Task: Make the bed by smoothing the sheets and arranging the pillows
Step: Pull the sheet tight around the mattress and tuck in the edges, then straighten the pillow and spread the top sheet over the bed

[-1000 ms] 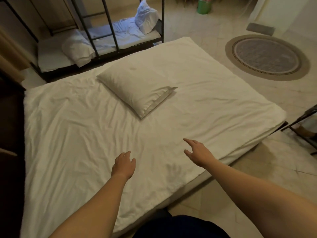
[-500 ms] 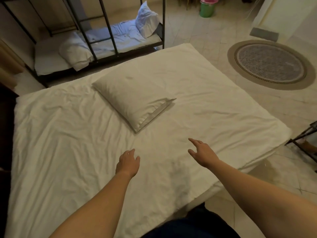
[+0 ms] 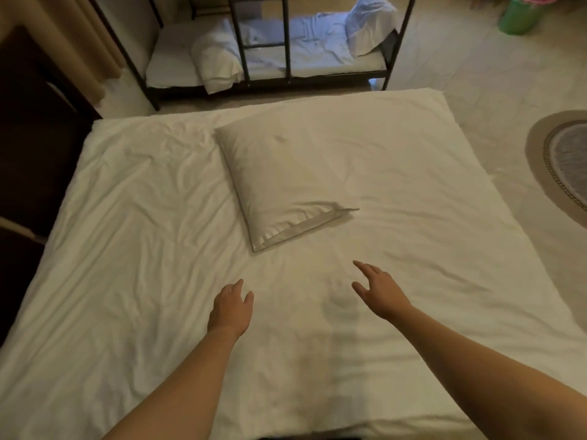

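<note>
A low bed with a wrinkled white sheet (image 3: 136, 223) fills most of the view. One white pillow (image 3: 282, 185) lies askew near its middle, a flap of its case sticking out at the near right corner. My left hand (image 3: 230, 308) and my right hand (image 3: 379, 290) reach out side by side over the sheet just short of the pillow. Both have relaxed, extended fingers and hold nothing. Whether they touch the sheet I cannot tell.
A black metal bunk frame (image 3: 287, 39) with white bedding and another pillow (image 3: 370, 22) stands beyond the bed. Dark furniture (image 3: 35, 134) borders the left side. A round rug (image 3: 565, 160) lies on the tiled floor at right, with a green bucket (image 3: 519, 15) at top right.
The view has swung so the bed now lies square before me and the pillow is nearer. Both hands have moved forward toward the pillow, still holding nothing.
</note>
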Demonstrator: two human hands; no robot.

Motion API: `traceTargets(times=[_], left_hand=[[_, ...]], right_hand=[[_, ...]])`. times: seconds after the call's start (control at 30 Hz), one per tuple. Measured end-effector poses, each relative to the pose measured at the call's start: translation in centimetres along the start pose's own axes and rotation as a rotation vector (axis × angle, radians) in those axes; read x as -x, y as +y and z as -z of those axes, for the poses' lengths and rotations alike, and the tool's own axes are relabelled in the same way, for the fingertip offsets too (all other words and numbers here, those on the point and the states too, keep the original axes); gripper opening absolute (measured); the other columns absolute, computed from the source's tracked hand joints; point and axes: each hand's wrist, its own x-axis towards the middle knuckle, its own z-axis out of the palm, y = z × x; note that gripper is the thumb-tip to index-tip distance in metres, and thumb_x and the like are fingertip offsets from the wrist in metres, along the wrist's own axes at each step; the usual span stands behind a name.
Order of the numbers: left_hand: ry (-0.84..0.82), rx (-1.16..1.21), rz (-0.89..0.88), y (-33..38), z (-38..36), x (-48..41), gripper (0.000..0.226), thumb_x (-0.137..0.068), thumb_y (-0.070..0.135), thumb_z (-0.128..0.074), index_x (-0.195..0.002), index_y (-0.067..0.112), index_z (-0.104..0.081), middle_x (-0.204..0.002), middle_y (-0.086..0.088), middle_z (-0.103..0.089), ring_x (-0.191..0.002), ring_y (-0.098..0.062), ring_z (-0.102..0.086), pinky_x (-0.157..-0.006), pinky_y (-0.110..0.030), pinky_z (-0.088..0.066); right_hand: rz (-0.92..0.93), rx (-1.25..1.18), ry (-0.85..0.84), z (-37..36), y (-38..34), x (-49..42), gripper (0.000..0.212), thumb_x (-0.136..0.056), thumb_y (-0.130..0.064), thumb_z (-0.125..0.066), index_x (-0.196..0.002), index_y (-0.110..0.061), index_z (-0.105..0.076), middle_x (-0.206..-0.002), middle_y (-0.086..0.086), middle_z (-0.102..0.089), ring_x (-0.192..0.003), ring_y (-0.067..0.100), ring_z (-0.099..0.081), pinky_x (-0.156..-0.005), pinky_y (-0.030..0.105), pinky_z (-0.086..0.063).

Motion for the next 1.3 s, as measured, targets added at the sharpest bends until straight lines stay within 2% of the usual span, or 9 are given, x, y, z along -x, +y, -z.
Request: traceTargets(times=[0.2,0.5,0.7,0.93,1.07,1.13,1.2,1.23,1.3], left_hand=[[0.007,0.084,0.088,0.8,-1.3,-4.4,0.058,-0.106,0.047,-0.038,-0.159,0.024,-0.033,-0.161,-0.005,-0.034,-0.147,-0.026,-0.034,-0.119,-0.044,-0.034],[0.131,0.316,0.127,0.9,-3.3,-17.9,0.063,-0.105,0.052,-0.041,-0.161,0.026,-0.03,-0.163,-0.009,-0.032,-0.149,-0.026,-0.033,-0.122,-0.04,-0.028],[0.177,0.425,0.072,1.5,-5.4,-25.5,0.071,-0.101,0.057,-0.05,-0.162,0.029,-0.026,-0.162,-0.011,-0.033,-0.149,-0.026,-0.031,-0.122,-0.038,-0.027],[0.235,0.58,0.062,3.0,-7.1,-33.0,0.08,-0.097,0.059,-0.058,-0.162,0.029,-0.025,-0.163,-0.007,-0.036,-0.148,-0.024,-0.037,-0.119,-0.032,-0.03],[0.215,0.759,0.111,3.5,-7.8,-35.9,0.097,-0.084,0.07,-0.065,-0.161,0.029,-0.024,-0.163,-0.002,-0.037,-0.146,-0.019,-0.041,-0.12,-0.033,-0.033],[0.229,0.724,0.124,3.8,-7.9,-36.6,0.084,-0.084,0.061,-0.07,-0.152,0.018,-0.045,-0.148,-0.006,-0.056,-0.134,-0.022,-0.055,-0.11,-0.031,-0.043],[0.271,0.638,0.102,4.5,-7.6,-36.6,0.036,-0.093,0.04,-0.069,-0.113,0.01,-0.071,-0.101,-0.01,-0.073,-0.099,-0.03,-0.066,-0.082,-0.027,-0.049],[0.291,0.626,0.091,5.1,-7.3,-36.2,0.023,-0.097,0.033,-0.066,-0.092,0.01,-0.071,-0.08,-0.007,-0.068,-0.083,-0.029,-0.061,-0.073,-0.027,-0.044],[0.342,0.62,0.079,6.2,-6.0,-35.2,0.033,-0.1,0.027,-0.061,-0.071,0.01,-0.059,-0.062,-0.001,-0.054,-0.072,-0.026,-0.049,-0.068,-0.029,-0.038]], right_hand=[[0.007,-0.037,-0.005,-0.3,0.6,-7.4,0.062,-0.1,-0.052,-0.051,-0.156,-0.038,-0.03,-0.159,0.0,-0.04,-0.143,0.026,-0.039,-0.113,0.046,-0.04],[-0.007,-0.108,0.103,-3.0,-0.2,-20.6,0.066,-0.099,-0.053,-0.053,-0.158,-0.036,-0.029,-0.162,0.002,-0.034,-0.149,0.026,-0.031,-0.12,0.046,-0.031],[-0.018,-0.089,0.213,-3.6,1.1,-29.3,0.072,-0.097,-0.058,-0.053,-0.159,-0.031,-0.028,-0.163,0.012,-0.031,-0.15,0.033,-0.027,-0.122,0.048,-0.027],[-0.061,-0.114,0.265,-4.1,1.8,-37.3,0.09,-0.092,-0.07,-0.05,-0.162,-0.025,-0.017,-0.166,0.012,-0.023,-0.154,0.03,-0.017,-0.125,0.045,-0.02],[-0.093,-0.307,0.263,-3.9,0.7,-39.6,0.1,-0.087,-0.066,-0.064,-0.162,-0.019,-0.017,-0.164,0.009,-0.029,-0.15,0.026,-0.029,-0.122,0.04,-0.027],[-0.121,-0.368,0.257,-3.8,0.5,-40.3,0.086,-0.085,-0.054,-0.074,-0.154,-0.016,-0.04,-0.151,0.007,-0.052,-0.137,0.022,-0.05,-0.115,0.036,-0.039],[-0.148,-0.356,0.335,-3.4,0.5,-40.6,0.053,-0.083,-0.04,-0.077,-0.13,-0.017,-0.069,-0.125,0.004,-0.071,-0.115,0.019,-0.067,-0.104,0.037,-0.051],[-0.157,-0.366,0.377,-2.9,0.4,-40.4,0.039,-0.084,-0.033,-0.076,-0.118,-0.016,-0.076,-0.115,0.003,-0.075,-0.108,0.018,-0.069,-0.1,0.036,-0.053],[-0.144,-0.393,0.414,-1.5,-0.2,-39.7,0.024,-0.086,-0.026,-0.075,-0.106,-0.014,-0.081,-0.103,0.004,-0.078,-0.1,0.016,-0.071,-0.097,0.034,-0.055]])
